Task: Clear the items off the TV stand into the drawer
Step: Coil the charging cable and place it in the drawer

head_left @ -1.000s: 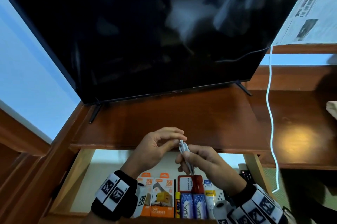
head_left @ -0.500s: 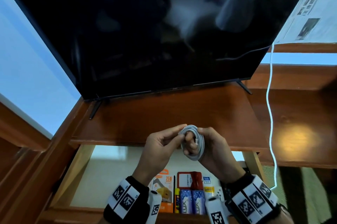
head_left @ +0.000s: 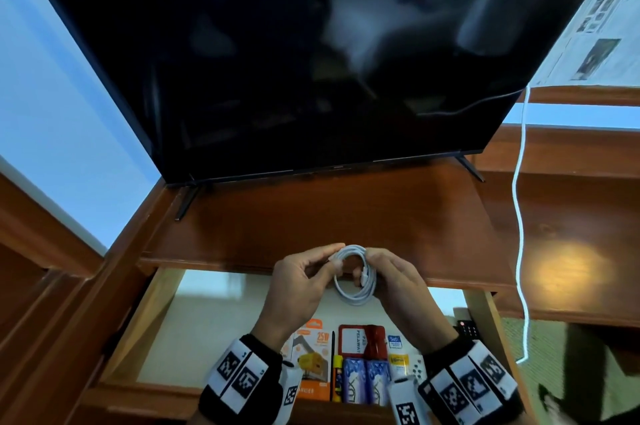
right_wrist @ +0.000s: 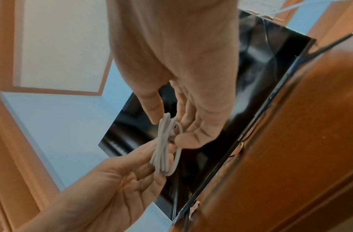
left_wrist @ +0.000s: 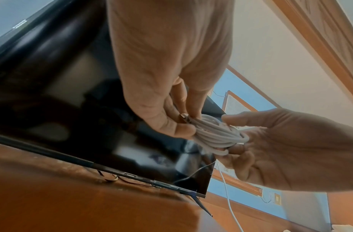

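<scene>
I hold a coiled white charging cable (head_left: 355, 274) between both hands, just above the front edge of the TV stand (head_left: 325, 217) and over the open drawer (head_left: 221, 314) beneath it. My left hand (head_left: 298, 286) pinches one side of the coil between thumb and fingertips, close to a metal plug end that shows in the left wrist view; my right hand (head_left: 398, 281) has its fingers curled through and around the other side of the loops. In the right wrist view the strands (right_wrist: 163, 150) lie bunched together, and I cannot tell whether the loose end is tucked in.

Judging by how things lie, most of the job looks done. The top of the stand in front of the television (head_left: 294, 54) shows bare wood, with only the screen's feet standing on it. At the front of the drawer, under my wrists, lie an orange charger box (head_left: 311, 362), a red case (head_left: 362, 343), blue Lux soap bars (head_left: 365, 386), a small yellow packet (head_left: 398, 360) and a dark pen-like stick (head_left: 333, 345). A remote control (head_left: 467, 329) sits at the drawer's right edge.

What I judge is left: lower this coil into the drawer's free floor behind those items, then push the drawer closed. A hanging white cord (head_left: 519, 217) runs down to the right of the stand; I take it as wiring, not clutter.
</scene>
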